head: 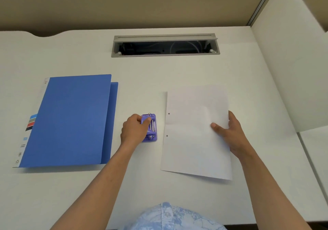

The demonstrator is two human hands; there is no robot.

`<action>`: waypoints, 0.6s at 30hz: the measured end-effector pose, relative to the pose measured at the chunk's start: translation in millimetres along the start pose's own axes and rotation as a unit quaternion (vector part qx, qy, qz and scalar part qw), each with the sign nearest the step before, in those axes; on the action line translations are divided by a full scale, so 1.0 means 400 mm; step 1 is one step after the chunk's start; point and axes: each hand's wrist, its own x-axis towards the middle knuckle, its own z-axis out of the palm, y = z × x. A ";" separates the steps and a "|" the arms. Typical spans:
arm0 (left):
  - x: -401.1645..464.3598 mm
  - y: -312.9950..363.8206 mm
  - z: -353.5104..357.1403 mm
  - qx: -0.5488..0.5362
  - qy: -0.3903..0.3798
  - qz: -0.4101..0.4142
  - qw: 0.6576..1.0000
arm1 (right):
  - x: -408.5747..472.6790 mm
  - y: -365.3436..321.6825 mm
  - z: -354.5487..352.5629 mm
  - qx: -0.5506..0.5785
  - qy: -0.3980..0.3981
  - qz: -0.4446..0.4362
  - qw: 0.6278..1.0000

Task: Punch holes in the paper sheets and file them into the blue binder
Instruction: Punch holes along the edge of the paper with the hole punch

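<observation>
two small punched holes show along the nine o'clock edge of the paper sheets [197, 132], which sit on the white desk [177, 73] at about three o'clock from the purple hole punch [150, 128], just beside it but apart. the right hand [230, 135] pinches the sheets at their three o'clock edge, thumb on top and fingers curled behind the edge. the left hand [134, 129] curls over the nine o'clock side of the hole punch, fingers wrapped on its handle, gripping it where it stands on the desk. the blue binder [71, 119] lies closed and flat at nine o'clock from the punch, well apart from the sheets, its spine label facing nine o'clock. at twelve o'clock a grey cable tray [165, 54] is open in the desk. a white partition [291, 61] rises at three o'clock.
</observation>
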 end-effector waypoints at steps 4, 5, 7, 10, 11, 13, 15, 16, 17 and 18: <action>0.036 0.011 0.010 -0.084 -0.047 -0.013 0.995 | -0.021 -0.026 -0.028 0.046 0.013 -0.011 0.999; 0.045 0.018 0.017 -0.100 -0.058 -0.010 0.993 | -0.026 -0.033 -0.033 0.058 0.016 -0.014 0.998; 0.068 0.045 0.032 -0.120 -0.068 -0.001 0.990 | -0.035 -0.047 -0.041 0.078 0.017 -0.023 0.997; 0.106 0.103 0.053 -0.119 -0.059 0.027 0.991 | -0.046 -0.064 -0.050 0.098 0.019 -0.036 0.994; 0.122 0.126 0.062 -0.121 -0.059 0.035 0.990 | -0.046 -0.070 -0.056 0.103 0.022 -0.040 0.994; 0.151 0.165 0.079 -0.123 -0.060 0.045 0.990 | -0.047 -0.074 -0.063 0.112 0.027 -0.042 0.992; 0.183 0.206 0.097 -0.131 -0.058 0.051 0.988 | -0.045 -0.079 -0.066 0.118 0.032 -0.044 0.992; 0.199 0.226 0.107 -0.137 -0.058 0.054 0.987 | -0.043 -0.082 -0.067 0.120 0.033 -0.045 0.991; 0.211 0.242 0.116 -0.139 -0.061 0.055 0.987 | -0.042 -0.084 -0.067 0.122 0.034 -0.043 0.991; 0.221 0.254 0.126 -0.138 -0.066 0.055 0.987 | -0.041 -0.084 -0.067 0.124 0.033 -0.042 0.991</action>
